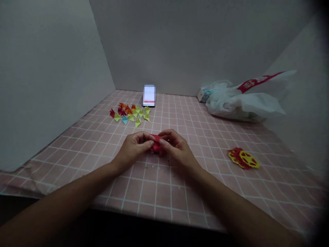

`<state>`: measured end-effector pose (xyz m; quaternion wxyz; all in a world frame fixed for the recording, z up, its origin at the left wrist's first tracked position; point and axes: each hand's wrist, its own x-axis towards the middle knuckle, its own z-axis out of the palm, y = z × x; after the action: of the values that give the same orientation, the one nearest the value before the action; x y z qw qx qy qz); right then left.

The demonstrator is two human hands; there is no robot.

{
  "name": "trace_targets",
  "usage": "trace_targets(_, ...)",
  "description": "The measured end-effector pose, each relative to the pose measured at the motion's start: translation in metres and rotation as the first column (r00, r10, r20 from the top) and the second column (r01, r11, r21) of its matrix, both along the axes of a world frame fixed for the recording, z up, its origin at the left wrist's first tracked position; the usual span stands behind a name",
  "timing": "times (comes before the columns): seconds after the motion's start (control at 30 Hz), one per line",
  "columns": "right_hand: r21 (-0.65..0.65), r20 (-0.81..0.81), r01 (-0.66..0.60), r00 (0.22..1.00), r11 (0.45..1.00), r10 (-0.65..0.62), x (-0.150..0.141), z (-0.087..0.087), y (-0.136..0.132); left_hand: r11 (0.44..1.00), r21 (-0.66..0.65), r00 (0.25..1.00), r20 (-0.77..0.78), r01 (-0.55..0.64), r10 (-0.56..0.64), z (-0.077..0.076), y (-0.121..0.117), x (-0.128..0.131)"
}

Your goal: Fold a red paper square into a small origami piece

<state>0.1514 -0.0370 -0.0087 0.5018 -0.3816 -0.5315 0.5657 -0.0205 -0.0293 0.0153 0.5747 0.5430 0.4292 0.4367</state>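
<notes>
A small folded piece of red paper (156,145) is held between both hands over the middle of the table. My left hand (136,145) pinches its left side between thumb and fingers. On the other side, the thumb and fingers of my right hand (177,145) are closed on it. The fingers cover much of the paper, so its exact shape is hidden. Beyond the hands, to the left, stand several folded paper cranes (130,117) in red, orange, yellow-green and blue.
The table has a pink checked cloth (164,185) with white lines. A lit phone (149,96) stands upright near the back wall. At the back right lies a white plastic bag (236,103) beside a small box (203,95). Red and yellow cut-outs (244,159) lie at right.
</notes>
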Motion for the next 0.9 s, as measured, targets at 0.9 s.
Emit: trace_targets(0.9,0.231,0.371,0.024,0.922,0.973,-0.111,0.005,0.007,-0.001,0.979,0.19,0.997,0.004,0.073,-0.075,-0.012,0.0,0.001)
